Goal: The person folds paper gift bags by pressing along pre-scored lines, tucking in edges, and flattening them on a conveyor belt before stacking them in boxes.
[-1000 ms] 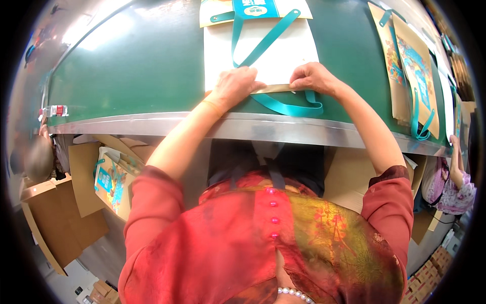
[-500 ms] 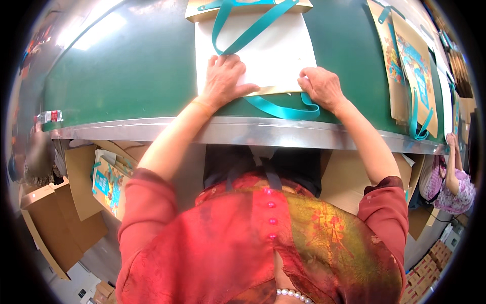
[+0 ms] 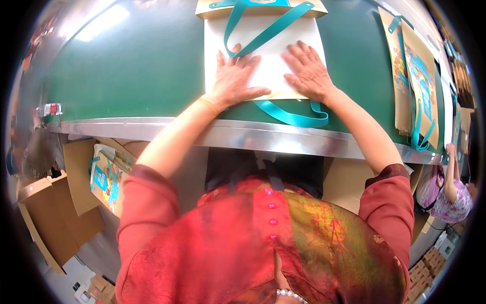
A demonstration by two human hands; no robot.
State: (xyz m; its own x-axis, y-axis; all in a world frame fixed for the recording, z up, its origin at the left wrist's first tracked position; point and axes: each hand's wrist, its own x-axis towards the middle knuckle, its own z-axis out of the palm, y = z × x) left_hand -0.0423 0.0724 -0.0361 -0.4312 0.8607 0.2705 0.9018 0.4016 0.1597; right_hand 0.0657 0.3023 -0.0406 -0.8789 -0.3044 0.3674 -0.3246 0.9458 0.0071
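Note:
A paper bag (image 3: 273, 33) lies on the green table in front of me, its white inner face up and its brown printed edge folded over at the far end. One teal ribbon handle (image 3: 276, 29) loops across the white face; another teal handle (image 3: 293, 117) sticks out past the near edge. My left hand (image 3: 235, 81) rests on the bag's left part with fingers spread, the fingertips by the ribbon loop. Flat on the right part lies my right hand (image 3: 310, 73), fingers stretched away from me. Neither hand grips anything.
Finished-looking printed bags (image 3: 419, 76) with teal handles lie at the table's right. A metal rim (image 3: 283, 137) edges the table. A bottle (image 3: 52, 109) lies at the far left. Open cartons (image 3: 63, 218) stand below left, one holding bags. Another person (image 3: 448, 192) works at far right.
My right hand has uncurled from the bag's right edge and moved inward, now flat on the white face. My left hand's fingers have spread. The view has shifted slightly.

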